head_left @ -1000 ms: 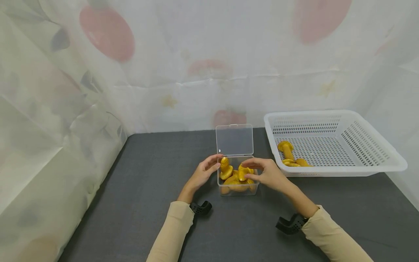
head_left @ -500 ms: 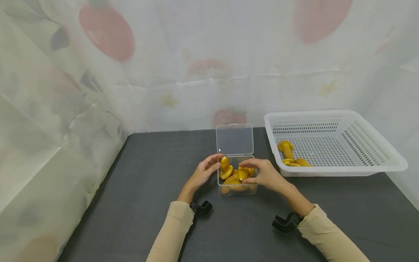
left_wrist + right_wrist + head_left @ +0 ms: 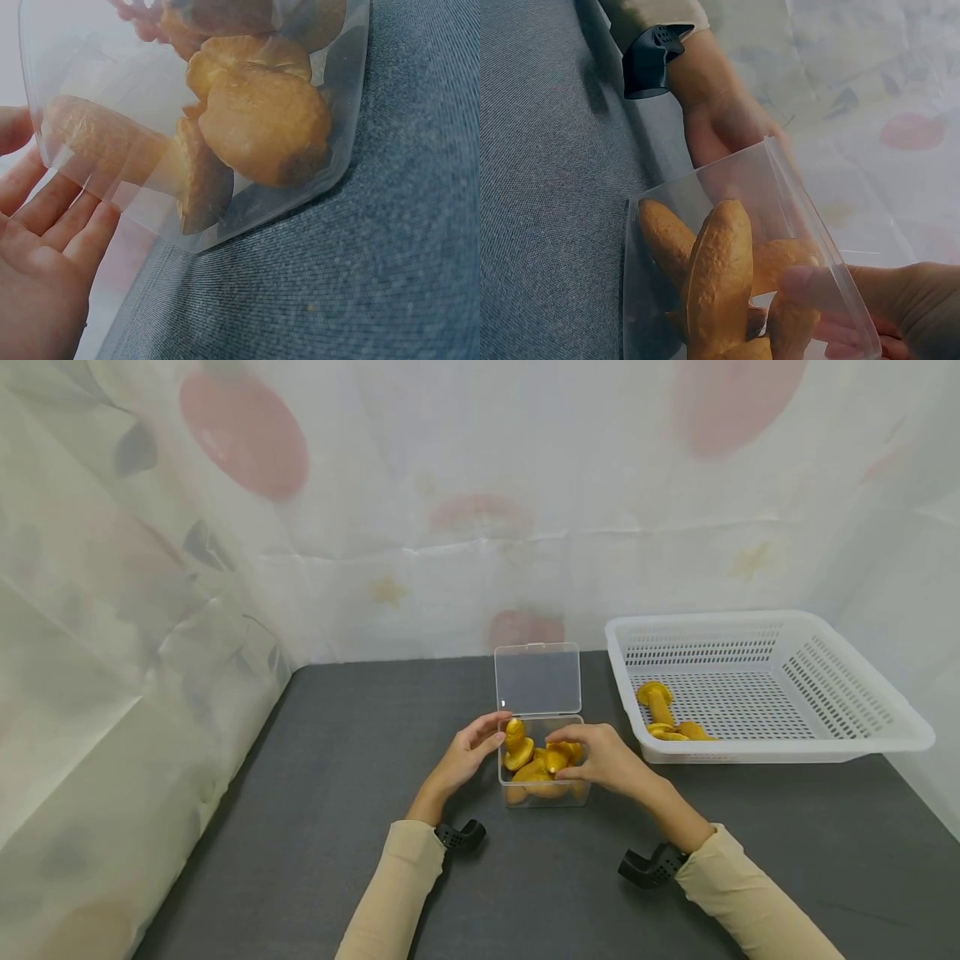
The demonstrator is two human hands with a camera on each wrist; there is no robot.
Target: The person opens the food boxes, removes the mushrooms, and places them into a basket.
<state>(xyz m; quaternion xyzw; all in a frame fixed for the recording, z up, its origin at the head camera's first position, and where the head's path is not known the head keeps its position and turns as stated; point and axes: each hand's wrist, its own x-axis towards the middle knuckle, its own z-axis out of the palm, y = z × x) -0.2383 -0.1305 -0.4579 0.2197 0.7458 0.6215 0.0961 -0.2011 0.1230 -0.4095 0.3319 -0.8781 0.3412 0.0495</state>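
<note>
A clear plastic box (image 3: 546, 795) holds several yellow-brown mushrooms (image 3: 536, 774), its hinged lid (image 3: 537, 679) raised at the back. My left hand (image 3: 463, 758) steadies the box's left side; in the left wrist view its extended fingers (image 3: 71, 217) lie against the outer wall. From the right, my right hand (image 3: 609, 762) reaches over the rim and pinches one mushroom (image 3: 557, 758) between thumb and fingers, low among the others. The right wrist view shows the thumb (image 3: 802, 283) against a mushroom; part of that hand is out of frame.
On the right stands a white perforated basket (image 3: 765, 746) with several mushrooms (image 3: 658, 703) in its left end. A dark grey cloth (image 3: 360, 735) covers the table. Pale patterned curtains (image 3: 480, 460) hang behind and at the left.
My right hand has shifted slightly left, and the mushroom in it has tilted and sunk a little deeper into the box. My left hand has stayed in place.
</note>
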